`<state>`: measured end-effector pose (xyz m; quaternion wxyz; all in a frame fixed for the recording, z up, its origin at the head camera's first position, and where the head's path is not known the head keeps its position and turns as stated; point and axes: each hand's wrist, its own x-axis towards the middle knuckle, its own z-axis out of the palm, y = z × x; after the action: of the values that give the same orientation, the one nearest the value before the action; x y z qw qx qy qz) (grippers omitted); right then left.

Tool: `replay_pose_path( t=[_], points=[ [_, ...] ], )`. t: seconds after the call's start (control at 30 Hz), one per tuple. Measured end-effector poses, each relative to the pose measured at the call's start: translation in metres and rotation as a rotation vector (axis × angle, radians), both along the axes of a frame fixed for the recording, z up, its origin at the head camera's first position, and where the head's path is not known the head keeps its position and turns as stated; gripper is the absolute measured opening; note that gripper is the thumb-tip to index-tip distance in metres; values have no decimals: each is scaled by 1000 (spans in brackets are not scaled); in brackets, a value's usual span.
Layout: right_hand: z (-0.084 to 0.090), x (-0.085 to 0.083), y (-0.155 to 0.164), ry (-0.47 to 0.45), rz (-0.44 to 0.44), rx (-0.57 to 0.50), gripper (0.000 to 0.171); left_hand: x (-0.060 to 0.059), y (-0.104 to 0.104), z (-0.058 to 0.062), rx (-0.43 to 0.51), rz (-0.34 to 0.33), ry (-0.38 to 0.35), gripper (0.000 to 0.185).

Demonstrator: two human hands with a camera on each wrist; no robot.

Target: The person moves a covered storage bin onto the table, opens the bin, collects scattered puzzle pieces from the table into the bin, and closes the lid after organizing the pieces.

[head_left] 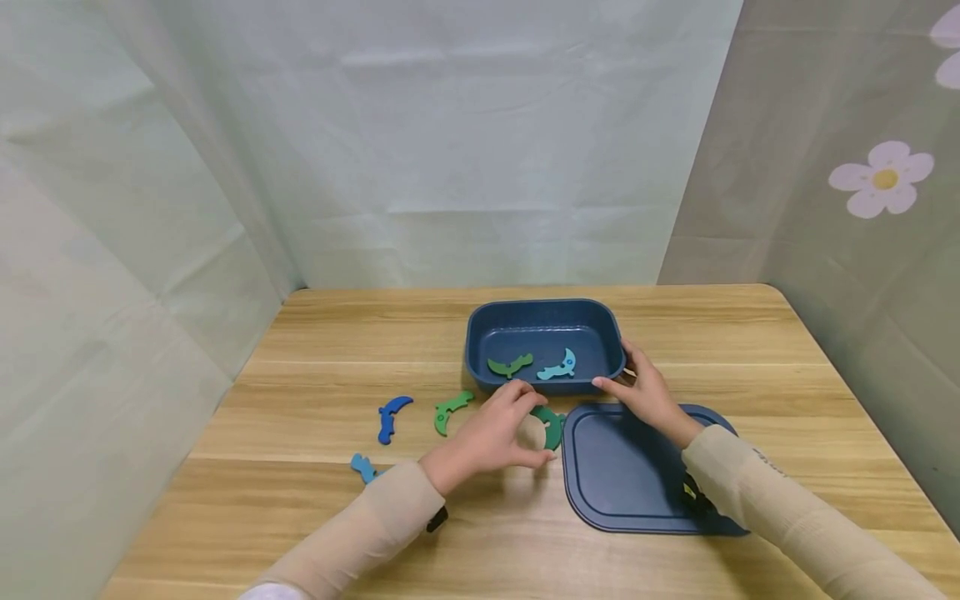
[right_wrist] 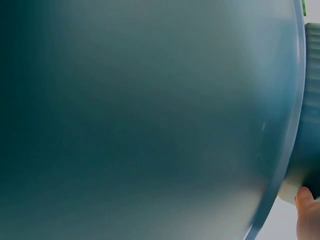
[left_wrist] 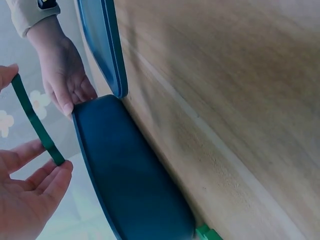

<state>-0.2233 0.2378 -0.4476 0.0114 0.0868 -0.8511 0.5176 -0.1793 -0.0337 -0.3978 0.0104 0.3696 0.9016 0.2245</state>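
The wooden bench [head_left: 315,492] carries a dark blue lid [head_left: 630,475] lying flat near the person, and just beyond it, touching or nearly touching its far edge, a dark blue tub [head_left: 480,350] with its long side running left to right. In the tub lie a green curved piece [head_left: 510,365] and a light blue curved piece [head_left: 558,367], side by side near the front wall. The right hand [head_left: 645,392] rests at the tub's near right corner, its fingers [left_wrist: 70,97] fairly straight against the rim and wall, steadying rather than gripping. The left hand [head_left: 491,433] is just in front of the tub's near wall and pinches a dark green curved piece [head_left: 552,427] between thumb and fingertips [left_wrist: 55,177]; the left wrist view shows this flat piece edge-on, held at both ends, its long axis spanning from thumb to fingers. The tub's opening lies directly beyond and slightly right of that held piece, so the left hand is the nearer one to it. Well to the left on the bench lie a lighter green piece [head_left: 450,410], a blue piece [head_left: 392,415] and a small light blue piece [head_left: 363,467], apart from each other.
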Motion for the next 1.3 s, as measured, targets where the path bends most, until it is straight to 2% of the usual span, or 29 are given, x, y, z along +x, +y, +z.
replay_pose_path(
  t=[0.17,0.37,0.6,0.97,1.3],
  points=[
    [0,0,0,-2,-1,2,85,-1,1,-1,46,31,28,66],
    [0,0,0,1,1,-4,85,-6,4,0,115,34,49,66],
    [-1,-1,0,10,3,-4,83,-15,6,4,124,56,38,65],
    [-2,-2,0,11,-1,4,84,-32,6,-3,153,97,0,63],
    [1,1,-1,3,-7,2,84,-46,4,-6,170,110,51,60]
  ],
)
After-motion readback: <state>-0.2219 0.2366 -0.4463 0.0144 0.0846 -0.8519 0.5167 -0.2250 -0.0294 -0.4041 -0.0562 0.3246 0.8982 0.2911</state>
